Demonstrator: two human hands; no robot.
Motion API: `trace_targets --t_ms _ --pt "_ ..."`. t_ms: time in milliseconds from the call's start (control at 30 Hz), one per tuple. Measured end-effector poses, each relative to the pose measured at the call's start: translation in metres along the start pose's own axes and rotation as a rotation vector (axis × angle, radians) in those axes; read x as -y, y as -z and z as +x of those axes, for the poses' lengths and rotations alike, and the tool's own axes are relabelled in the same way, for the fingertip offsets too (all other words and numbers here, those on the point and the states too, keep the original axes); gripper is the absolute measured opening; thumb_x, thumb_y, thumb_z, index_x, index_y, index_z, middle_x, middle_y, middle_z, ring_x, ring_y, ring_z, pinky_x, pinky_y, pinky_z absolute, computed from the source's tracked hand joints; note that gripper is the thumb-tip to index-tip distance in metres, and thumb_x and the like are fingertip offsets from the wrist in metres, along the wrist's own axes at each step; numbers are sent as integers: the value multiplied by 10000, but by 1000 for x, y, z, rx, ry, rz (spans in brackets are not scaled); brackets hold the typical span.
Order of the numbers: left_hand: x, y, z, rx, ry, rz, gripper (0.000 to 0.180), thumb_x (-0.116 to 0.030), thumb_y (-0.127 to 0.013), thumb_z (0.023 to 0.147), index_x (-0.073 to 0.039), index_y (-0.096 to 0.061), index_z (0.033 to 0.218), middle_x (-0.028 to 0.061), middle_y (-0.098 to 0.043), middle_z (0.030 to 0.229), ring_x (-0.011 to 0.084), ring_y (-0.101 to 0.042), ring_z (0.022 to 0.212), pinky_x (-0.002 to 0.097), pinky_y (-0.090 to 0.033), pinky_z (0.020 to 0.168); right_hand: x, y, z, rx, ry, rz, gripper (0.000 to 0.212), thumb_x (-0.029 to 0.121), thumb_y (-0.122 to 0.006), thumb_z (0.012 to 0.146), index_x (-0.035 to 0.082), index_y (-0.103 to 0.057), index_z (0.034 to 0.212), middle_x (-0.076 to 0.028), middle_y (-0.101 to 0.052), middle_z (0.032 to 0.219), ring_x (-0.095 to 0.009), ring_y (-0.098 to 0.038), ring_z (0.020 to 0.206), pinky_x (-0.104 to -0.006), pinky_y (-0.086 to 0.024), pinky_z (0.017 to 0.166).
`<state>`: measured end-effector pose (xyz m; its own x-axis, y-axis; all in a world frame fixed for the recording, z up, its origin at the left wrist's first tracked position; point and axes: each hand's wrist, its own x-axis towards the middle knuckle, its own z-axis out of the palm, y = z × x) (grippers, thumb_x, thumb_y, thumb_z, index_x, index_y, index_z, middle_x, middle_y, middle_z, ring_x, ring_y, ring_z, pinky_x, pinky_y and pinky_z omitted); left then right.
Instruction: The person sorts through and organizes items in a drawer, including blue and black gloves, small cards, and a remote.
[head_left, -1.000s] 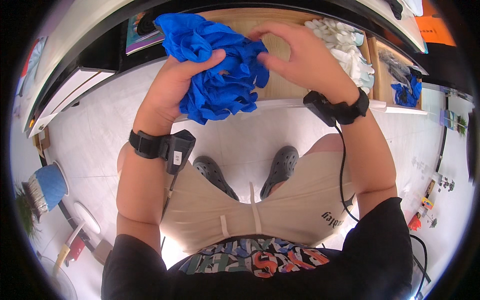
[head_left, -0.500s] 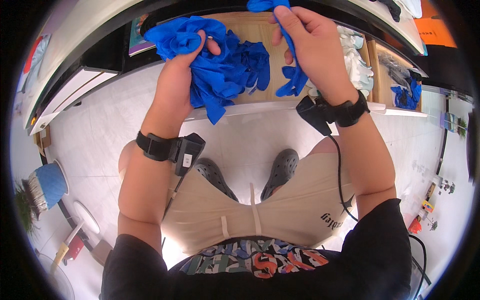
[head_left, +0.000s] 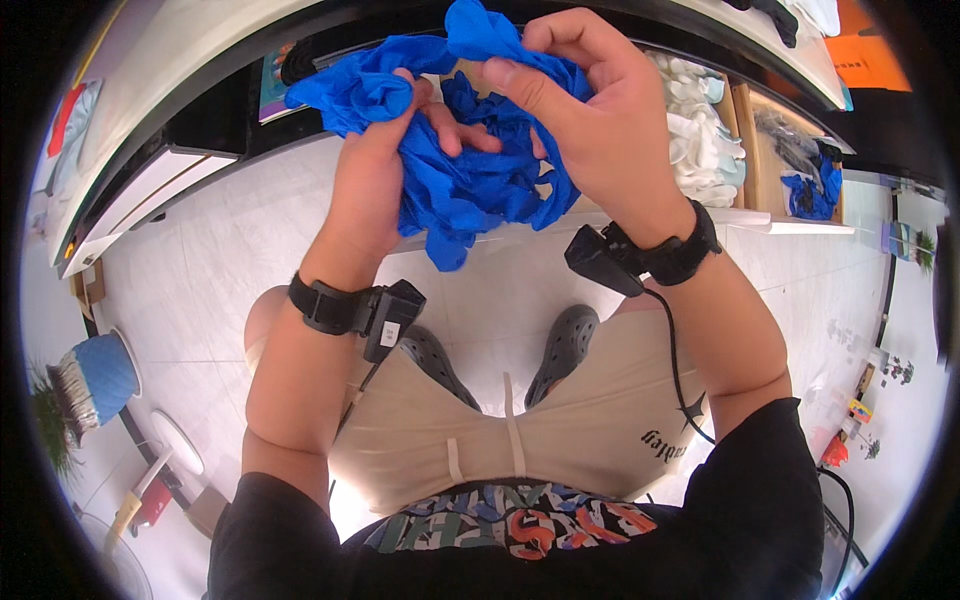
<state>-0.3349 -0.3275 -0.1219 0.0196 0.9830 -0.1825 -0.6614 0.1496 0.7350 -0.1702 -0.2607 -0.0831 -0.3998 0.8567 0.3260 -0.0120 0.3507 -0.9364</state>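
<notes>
A crumpled bunch of bright blue disposable gloves [head_left: 465, 190] is gathered in my left hand [head_left: 365, 180]. Its thumb presses on a rolled part of the bunch, and some fingertips show through the folds. My right hand [head_left: 610, 125] pinches a blue glove [head_left: 480, 35] between thumb and fingers at the bunch's upper right. That glove's far end stands up above the bunch. The folds overlap, so where one glove ends and another begins is hard to make out. Both hands are above the front of an open drawer.
White gloves [head_left: 695, 130] lie in the drawer beside a wooden divider [head_left: 742, 135]. The compartment to the right holds more blue gloves [head_left: 805, 195] and clear plastic packaging. A black strap with a box and cable sits on each wrist. A white cabinet front [head_left: 150, 195] is at the left.
My right hand has come in leftward and down with its blue glove, which now meets the bunch. My left hand has shifted slightly right, and its bunch looks more spread.
</notes>
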Motion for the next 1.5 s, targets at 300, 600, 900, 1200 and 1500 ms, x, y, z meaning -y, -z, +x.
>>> trace_targets --t_ms 300,600,900,1200,1500 --pt "10 -4 -4 -86 -18 -52 391 -343 -617 947 -85 -528 1227 67 -631 1112 186 -640 1005 360 -559 812 -6 -25 -18 226 266 -352 296 120 -647 787 17 -647 1064 -164 -669 1039 -363 -631 960 -391 -526 818" --pt "-29 50 8 -530 -65 44 144 -234 -586 956 -102 -632 994 44 -658 865 188 -649 830 320 -533 748 -65 37 18 520 -192 -386 325 194 -643 855 103 -673 1166 -170 -692 1024 -252 -656 960 -366 -513 870" --pt "-44 80 10 -491 -161 -33 156 -256 -586 967 -103 -613 947 -22 -553 713 106 -534 662 233 -437 642 -114 33 4 926 -419 -865 438 252 -652 854 157 -618 1281 -168 -395 1462 -327 -480 1255 -381 -404 1040" --pt "-32 54 9 -585 32 269 215 -288 -667 912 -74 -660 930 18 -649 787 130 -617 693 262 -498 628 -81 38 22 287 -334 -279 261 105 -631 895 78 -666 1153 -32 -695 996 -120 -620 904 -254 -504 755" --pt "-16 13 2 -146 116 63 301 -277 -697 892 -44 -635 1073 70 -679 973 165 -655 875 294 -551 765 -25 22 9 379 -428 381 526 -58 -539 868 78 -489 1373 -87 -641 1118 -111 -615 819 -222 -507 706"
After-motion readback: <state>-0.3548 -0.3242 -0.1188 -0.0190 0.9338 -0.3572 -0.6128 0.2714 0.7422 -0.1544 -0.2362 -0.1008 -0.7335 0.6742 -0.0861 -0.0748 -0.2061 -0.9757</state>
